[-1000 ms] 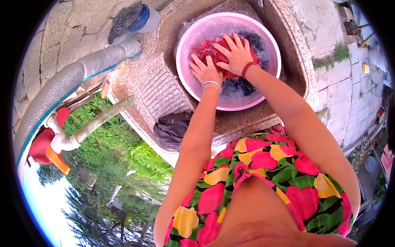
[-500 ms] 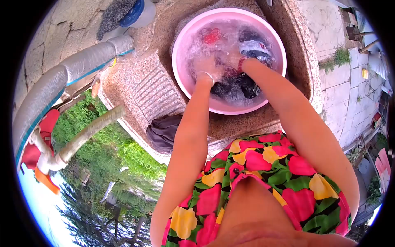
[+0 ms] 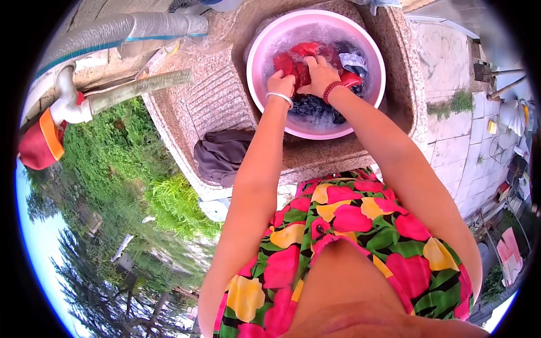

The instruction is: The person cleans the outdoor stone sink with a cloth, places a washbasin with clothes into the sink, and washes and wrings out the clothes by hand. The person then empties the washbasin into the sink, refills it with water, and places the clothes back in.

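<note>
A pink basin [image 3: 257,93] holds sudsy water and soaked clothes. Closed at the left side of the red cloth [image 3: 304,49], my left hand [image 3: 281,84] grips a bunch of it above the water. My right hand [image 3: 320,76] lies over the middle of the same cloth, its fingers spread and touching it. Dark wet cloth [image 3: 315,107] floats at the near side of the basin, below my hands. A white and blue piece of cloth [image 3: 353,62] shows at the right. Parts of the clothes are hidden under the water.
The basin stands in a speckled stone sink [image 3: 408,73] with a ribbed washboard [image 3: 214,101] on its left. A dark crumpled cloth [image 3: 222,155] lies on the sink's near left corner. A wrapped pipe [image 3: 112,36] runs along the left.
My hands have risen out of the splashing water, and the red cloth has come up between them. The splashing has calmed. The view has shifted slightly.
</note>
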{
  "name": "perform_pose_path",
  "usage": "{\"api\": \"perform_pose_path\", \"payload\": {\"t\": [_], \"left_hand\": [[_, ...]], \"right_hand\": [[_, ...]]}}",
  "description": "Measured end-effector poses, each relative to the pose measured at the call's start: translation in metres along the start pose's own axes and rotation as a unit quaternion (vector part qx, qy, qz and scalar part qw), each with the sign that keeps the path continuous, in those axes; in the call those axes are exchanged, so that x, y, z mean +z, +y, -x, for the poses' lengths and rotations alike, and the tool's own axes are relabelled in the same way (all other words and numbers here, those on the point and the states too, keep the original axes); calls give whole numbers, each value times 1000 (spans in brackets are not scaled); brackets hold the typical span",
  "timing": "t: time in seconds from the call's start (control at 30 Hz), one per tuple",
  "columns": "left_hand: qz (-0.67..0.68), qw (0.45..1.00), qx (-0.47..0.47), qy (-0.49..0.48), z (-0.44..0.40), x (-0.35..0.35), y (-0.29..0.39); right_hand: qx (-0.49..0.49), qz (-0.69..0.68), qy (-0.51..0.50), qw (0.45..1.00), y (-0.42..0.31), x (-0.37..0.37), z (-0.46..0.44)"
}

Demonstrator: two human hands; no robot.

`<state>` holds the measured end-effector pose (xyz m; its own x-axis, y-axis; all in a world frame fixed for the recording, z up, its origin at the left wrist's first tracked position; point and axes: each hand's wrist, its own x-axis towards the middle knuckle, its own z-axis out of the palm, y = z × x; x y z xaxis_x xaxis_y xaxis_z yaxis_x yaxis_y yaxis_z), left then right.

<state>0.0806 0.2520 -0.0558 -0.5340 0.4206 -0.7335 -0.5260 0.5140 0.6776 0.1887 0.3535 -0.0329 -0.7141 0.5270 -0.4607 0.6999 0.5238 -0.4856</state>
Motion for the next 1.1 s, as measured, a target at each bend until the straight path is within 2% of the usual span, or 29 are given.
{"api": "perform_pose_path", "payload": {"t": [0.07, 0.1, 0.2, 0.23, 0.27, 0.33, 0.37, 0.4, 0.47, 0.5, 0.6, 0.63, 0.67, 0.7, 0.73, 0.77, 0.8, 0.83, 0.87, 0.9, 0.93, 0.97, 1.0, 1.07, 1.1], "left_hand": [[26, 999, 33, -32, 25, -7, -1], [46, 996, 52, -54, 45, -9, 4], [109, 982, 107, -111, 92, -13, 5], [129, 975, 125, -131, 105, -12, 7], [150, 969, 113, -162, 118, -12, 11], [191, 951, 91, -226, 140, -11, 25], [152, 957, 114, -221, 143, -6, 22], [106, 963, 149, -199, 151, 1, 26], [40, 944, 291, -153, 136, 17, 1], [-93, 952, 267, -118, 137, 14, 2], [-358, 919, 166, -20, 152, 10, 0], [-313, 940, 130, -32, 146, 2, -15], [-208, 975, 50, -57, 143, -8, -30], [-101, 991, -29, -83, 147, -20, -36], [3, 989, -102, -109, 148, -28, -38], [20, 996, -51, -75, 151, -31, -45], [33, 999, 17, -41, 156, -35, -43], [52, 996, 75, -24, 155, -39, -36], [81, 990, 118, -13, 155, -37, -32], [106, 981, 160, -7, 154, -34, -23], [118, 974, 196, -6, 155, -31, -13], [102, 970, 221, 6, 146, -24, -8], [68, 961, 269, -9, 156, -16, 10], [-100, 947, 304, -23, 172, -1, 40], [-190, 915, 356, -16, 206, 9, 67]], "right_hand": [[-21, -13, 21, 999, -4, -6, 11], [-30, -35, -7, 999, -5, -12, 17], [-122, -175, 16, 977, 18, -3, 19], [-179, -264, -51, 946, 25, -8, 13], [-141, -368, -103, 914, 34, -12, 14], [-55, -553, -202, 806, 34, -38, 22], [-14, -587, -231, 776, 38, -43, 22], [-10, -523, -206, 827, 43, -36, 17], [-8, -381, -151, 912, 54, -13, 1], [-68, -262, -96, 958, 49, -15, 8], [-106, -139, -64, 983, 33, -39, 23], [-48, -116, 12, 992, 20, -55, 32], [1, -419, -7, 908, 45, -43, 16], [24, -634, -13, 773, 29, -69, 35], [-27, -722, -22, 691, 27, -93, 44], [-55, -747, -19, 663, 32, -112, 49], [-53, -735, 1, 676, 34, -129, 60], [22, -636, 8, 771, 31, -146, 71], [-113, -479, 74, 867, 44, -138, 68], [-210, -184, 175, 944, 62, -134, 62], [-38, 33, 113, 992, 33, -145, 84], [-115, 57, 116, 985, 14, -146, 103], [-256, -60, 123, 957, 6, -134, 110], [-323, -121, 95, 934, -35, -124, 140], [-366, -189, 80, 908, -47, -113, 139]]}}
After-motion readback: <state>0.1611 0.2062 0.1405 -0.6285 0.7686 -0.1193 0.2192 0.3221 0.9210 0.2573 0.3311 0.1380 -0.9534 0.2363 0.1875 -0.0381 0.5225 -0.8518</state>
